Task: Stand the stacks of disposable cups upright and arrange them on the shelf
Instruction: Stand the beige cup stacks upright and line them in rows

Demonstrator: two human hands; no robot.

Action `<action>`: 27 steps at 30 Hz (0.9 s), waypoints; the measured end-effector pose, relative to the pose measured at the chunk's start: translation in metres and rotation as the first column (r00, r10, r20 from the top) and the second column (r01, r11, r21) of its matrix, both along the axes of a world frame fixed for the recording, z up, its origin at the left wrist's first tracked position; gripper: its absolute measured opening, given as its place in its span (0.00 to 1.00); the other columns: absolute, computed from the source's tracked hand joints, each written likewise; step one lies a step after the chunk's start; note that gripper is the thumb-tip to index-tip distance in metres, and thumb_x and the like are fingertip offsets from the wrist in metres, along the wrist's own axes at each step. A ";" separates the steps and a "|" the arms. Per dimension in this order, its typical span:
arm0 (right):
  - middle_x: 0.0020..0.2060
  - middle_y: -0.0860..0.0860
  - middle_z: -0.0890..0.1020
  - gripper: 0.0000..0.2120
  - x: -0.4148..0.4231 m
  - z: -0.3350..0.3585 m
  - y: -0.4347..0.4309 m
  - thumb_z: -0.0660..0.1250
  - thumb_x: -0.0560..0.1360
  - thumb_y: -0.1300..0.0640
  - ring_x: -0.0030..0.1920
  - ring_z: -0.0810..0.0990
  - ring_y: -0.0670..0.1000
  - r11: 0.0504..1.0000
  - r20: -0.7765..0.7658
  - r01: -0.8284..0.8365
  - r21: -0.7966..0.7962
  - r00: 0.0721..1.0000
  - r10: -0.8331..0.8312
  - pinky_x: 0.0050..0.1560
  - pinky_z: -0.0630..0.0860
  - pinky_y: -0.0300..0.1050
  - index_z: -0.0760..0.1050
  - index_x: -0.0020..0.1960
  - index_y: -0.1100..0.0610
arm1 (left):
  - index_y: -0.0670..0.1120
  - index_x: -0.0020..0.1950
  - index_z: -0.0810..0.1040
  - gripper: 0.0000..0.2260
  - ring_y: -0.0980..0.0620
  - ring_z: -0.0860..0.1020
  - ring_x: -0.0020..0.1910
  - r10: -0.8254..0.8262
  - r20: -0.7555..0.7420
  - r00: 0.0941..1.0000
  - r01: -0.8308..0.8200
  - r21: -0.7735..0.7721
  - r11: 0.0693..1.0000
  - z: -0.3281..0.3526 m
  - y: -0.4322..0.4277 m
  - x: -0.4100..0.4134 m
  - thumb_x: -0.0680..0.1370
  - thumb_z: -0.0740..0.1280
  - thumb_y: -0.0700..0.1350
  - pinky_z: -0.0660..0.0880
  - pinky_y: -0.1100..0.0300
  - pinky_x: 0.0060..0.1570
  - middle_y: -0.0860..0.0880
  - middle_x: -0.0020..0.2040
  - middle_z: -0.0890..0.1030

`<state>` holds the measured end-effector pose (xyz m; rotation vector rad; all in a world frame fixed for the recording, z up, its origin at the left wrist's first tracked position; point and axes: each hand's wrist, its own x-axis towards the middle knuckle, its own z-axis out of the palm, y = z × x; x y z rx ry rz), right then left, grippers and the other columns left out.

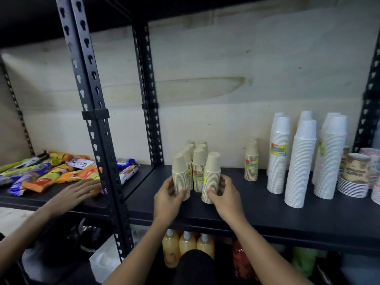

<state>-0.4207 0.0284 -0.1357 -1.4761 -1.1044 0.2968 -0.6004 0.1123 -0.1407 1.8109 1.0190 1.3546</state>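
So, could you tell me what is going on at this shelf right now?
A person is arranging beige cup stacks on the black shelf. Their left hand grips the front-left stack and their right hand grips the front-right stack, both upright before more beige stacks. A lone beige stack and tall white stacks stand further right. Another person's hand reaches towards snack packets on the left.
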 end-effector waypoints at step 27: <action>0.50 0.37 0.76 0.27 -0.003 -0.012 0.033 0.80 0.69 0.50 0.49 0.77 0.33 0.997 0.151 0.057 -0.061 0.987 -0.047 0.40 0.72 0.26 0.65 0.58 0.44 | 0.57 0.57 0.70 0.26 0.65 0.80 0.49 -0.140 -0.137 0.981 0.135 -0.047 0.990 -0.012 0.065 -0.006 0.68 0.82 0.48 0.80 0.67 0.48 0.54 0.54 0.80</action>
